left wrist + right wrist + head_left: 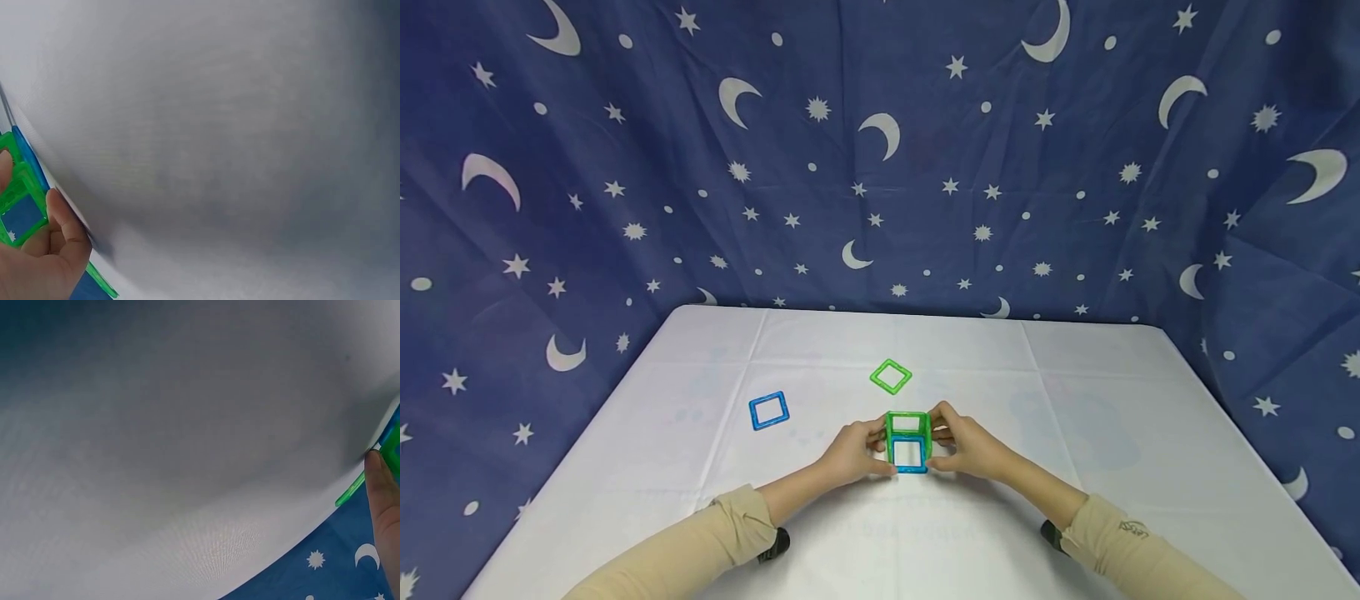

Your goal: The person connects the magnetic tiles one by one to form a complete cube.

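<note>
Between the two hands stands a small open box of magnetic tiles (907,413), square frames with hollow middles. Green frames form its upright sides and back, and a blue square tile (912,470) lies at the bottom. The left hand (853,454) grips the box's left side, thumb at the near corner and fingers behind. On the opposite side, the right hand (973,446) holds the green side with its thumb near the front corner. In the left wrist view, curled fingers rest against a green tile (25,175). A fingertip of the right hand touches green (394,450) in the right wrist view.
A loose green square tile (880,369) lies flat behind the box. Farther left is a loose blue square tile (752,416). White cloth covers the table (625,467), and a dark blue curtain (820,250) with moons and stars hangs behind it.
</note>
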Demonstrator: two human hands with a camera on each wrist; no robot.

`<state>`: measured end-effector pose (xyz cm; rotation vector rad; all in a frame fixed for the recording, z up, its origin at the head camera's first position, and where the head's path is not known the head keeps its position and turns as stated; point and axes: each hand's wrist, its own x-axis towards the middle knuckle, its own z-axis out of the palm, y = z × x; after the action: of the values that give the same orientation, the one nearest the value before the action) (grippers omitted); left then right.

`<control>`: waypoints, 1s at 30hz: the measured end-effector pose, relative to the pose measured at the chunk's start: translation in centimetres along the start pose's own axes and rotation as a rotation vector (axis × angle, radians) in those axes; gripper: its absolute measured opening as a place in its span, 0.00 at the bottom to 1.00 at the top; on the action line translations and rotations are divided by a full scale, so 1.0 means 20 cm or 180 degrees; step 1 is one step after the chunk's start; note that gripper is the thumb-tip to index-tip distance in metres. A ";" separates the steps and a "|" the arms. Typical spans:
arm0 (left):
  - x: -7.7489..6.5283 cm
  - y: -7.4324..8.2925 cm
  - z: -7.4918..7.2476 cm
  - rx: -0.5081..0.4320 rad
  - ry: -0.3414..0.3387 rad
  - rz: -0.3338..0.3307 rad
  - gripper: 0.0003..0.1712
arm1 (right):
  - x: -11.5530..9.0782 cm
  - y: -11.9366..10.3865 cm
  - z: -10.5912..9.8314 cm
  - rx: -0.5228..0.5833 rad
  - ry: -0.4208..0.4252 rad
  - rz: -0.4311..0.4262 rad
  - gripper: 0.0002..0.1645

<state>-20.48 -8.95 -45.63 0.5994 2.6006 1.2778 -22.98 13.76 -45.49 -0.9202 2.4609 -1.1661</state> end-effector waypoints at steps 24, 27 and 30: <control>0.00 0.02 0.01 -0.0124 0.0096 -0.0135 0.47 | -0.02 -0.01 0.00 0.0029 -0.0046 -0.0019 0.30; 0.00 0.02 0.01 -0.0113 0.0091 -0.0104 0.47 | -0.02 -0.01 0.00 0.0048 -0.0040 -0.0035 0.30; 0.00 0.01 0.01 -0.0110 0.0074 -0.0074 0.48 | -0.02 -0.01 0.00 0.0103 -0.0039 -0.0006 0.30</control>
<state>-20.34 -8.58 -45.56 0.5502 2.5905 1.3277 -22.65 13.91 -45.40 -0.9184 2.4247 -1.1936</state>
